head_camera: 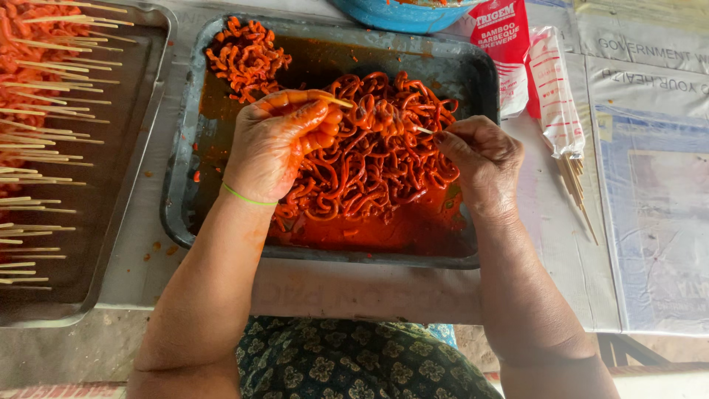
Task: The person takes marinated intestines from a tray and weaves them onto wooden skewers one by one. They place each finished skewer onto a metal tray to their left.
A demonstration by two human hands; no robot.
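Closest to where the person sits, the two forearms reach out over the counter edge and meet above a dark metal tray pooled with red-orange marinade. The left hand, slick with sauce and wearing a thin green band at the wrist, is curled shut around a bunched length of the coiled, marinated strips, with a pale skewer tip poking out just past its fingers. The right hand is much cleaner; its fingers are pinched closed on the other end of that bamboo skewer, which runs through the coils between the two hands. To my eye the step in hand is threading: the meat is being pushed along the stick, and the next move likely calls for the left fingers to fold another loop onto the point while the right keeps the stick steady and aimed clear of the fingertips. The main heap lies directly under and between both hands, touching the left palm; a smaller pile sits beyond the left fingers in the far corner. Well off to the left of the left hand, a second tray holds finished sticks in rows. Beyond the right fingers lie an opened packet of skewers, and a blue bowl at the far edge.
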